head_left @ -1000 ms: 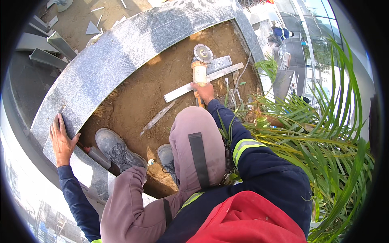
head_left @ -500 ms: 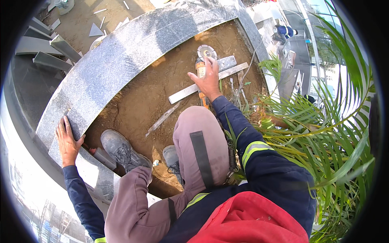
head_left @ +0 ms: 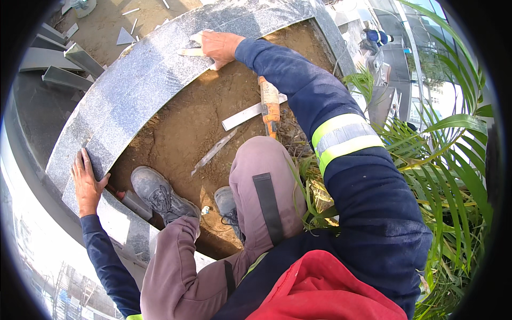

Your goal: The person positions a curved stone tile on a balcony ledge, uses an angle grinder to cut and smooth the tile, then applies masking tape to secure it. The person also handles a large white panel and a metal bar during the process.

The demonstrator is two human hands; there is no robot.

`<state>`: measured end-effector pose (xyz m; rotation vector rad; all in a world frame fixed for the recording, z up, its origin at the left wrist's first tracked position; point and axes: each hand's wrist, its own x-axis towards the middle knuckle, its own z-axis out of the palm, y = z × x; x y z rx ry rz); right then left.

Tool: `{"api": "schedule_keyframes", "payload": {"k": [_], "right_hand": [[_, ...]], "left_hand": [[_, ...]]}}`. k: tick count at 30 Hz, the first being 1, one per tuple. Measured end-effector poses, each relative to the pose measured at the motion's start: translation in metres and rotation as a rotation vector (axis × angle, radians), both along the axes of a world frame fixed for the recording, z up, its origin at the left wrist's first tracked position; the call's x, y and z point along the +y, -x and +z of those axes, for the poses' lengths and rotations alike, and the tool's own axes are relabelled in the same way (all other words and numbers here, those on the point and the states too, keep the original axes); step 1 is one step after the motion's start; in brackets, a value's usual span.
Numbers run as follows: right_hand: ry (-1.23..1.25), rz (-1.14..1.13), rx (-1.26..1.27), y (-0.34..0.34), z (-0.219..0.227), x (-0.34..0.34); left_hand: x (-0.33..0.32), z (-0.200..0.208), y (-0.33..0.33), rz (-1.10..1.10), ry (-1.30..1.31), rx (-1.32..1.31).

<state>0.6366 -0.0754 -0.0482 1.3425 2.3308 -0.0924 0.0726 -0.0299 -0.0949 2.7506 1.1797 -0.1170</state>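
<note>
My left hand (head_left: 88,184) lies with fingers spread on the speckled grey stone slab (head_left: 120,114), at the joint near its left end. Over the far part of this curved slab, my right hand (head_left: 217,47) reaches with fingers stretched out to the left, their tips pale in the sunlight. I see nothing held in it. An orange angle grinder (head_left: 270,106) lies on the soil beyond my knee; my right forearm hides its disc. A pale flat strip (head_left: 245,116) passes beneath the grinder.
Brown soil (head_left: 181,122) fills the space inside the curved edging, around my dusty boots (head_left: 154,192). Palm fronds (head_left: 442,176) crowd my right side. Stone offcuts (head_left: 82,61) stand at the far left. Another person (head_left: 377,37) is at the far right.
My right hand has left the angle grinder and moved left and away onto the stone slab. The grinder stays on the soil. My left hand stays in place on the slab.
</note>
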Motion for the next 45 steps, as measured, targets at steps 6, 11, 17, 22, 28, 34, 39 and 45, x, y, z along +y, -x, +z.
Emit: {"api": "schedule_keyframes", "payload": {"k": [6,11,17,22,28,34,39,45], "right_hand": [[-0.015,0.019,0.007,0.001,-0.005,0.000],[-0.083,0.059,0.033,-0.003,-0.011,-0.004],[-0.015,0.006,0.010,0.003,-0.003,-0.007],[-0.045,0.006,0.059,-0.012,-0.007,-0.007],[-0.072,0.027,0.134,-0.003,-0.015,0.000],[-0.040,-0.115,0.169,0.000,-0.010,-0.007],[-0.006,-0.128,0.175,0.004,0.002,-0.009],[0.014,-0.104,0.223,0.008,0.006,0.002]], "left_hand": [[-0.001,0.002,0.003,0.000,0.021,-0.012],[-0.001,-0.001,0.002,-0.005,0.013,-0.019],[-0.002,0.001,0.002,-0.001,0.008,-0.017],[-0.005,-0.003,-0.007,0.018,0.018,-0.032],[-0.004,0.021,-0.005,0.026,0.044,-0.031],[0.002,0.016,0.004,-0.016,-0.024,-0.029],[-0.005,0.003,0.001,-0.008,-0.069,0.012],[-0.008,0.016,0.004,0.058,-0.017,0.013]]}}
